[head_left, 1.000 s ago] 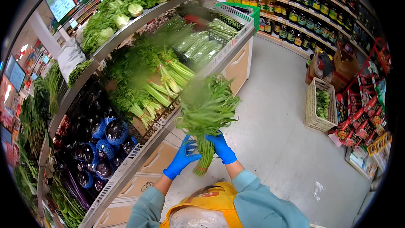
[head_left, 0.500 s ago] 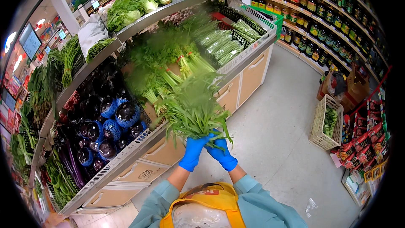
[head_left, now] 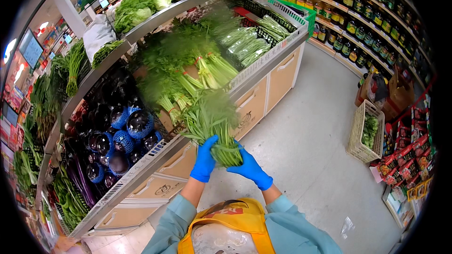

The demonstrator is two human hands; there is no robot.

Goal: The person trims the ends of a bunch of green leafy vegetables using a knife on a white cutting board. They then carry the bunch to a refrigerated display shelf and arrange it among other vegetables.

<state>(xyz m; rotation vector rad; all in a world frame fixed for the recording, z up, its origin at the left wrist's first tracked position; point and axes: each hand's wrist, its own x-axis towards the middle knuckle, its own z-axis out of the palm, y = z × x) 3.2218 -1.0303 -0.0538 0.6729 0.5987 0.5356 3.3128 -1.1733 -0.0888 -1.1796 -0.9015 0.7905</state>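
Grey floor (head_left: pixel 301 160), jar-lined shelves (head_left: pixel 336 56), lit screens (head_left: pixel 32 54)

Left hand (head_left: pixel 204 159) and right hand (head_left: pixel 252 167) — both blue-gloved — hold a leafy green bunch (head_left: pixel 210 121) between them.

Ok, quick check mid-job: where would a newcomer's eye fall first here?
Probably on the left hand and right hand in vivid blue gloves, around a leafy green bunch near the centre. Next, perhaps, the shiny dark eggplants, some in blue netting, in the display at left, and the bright yellow apron at bottom centre.
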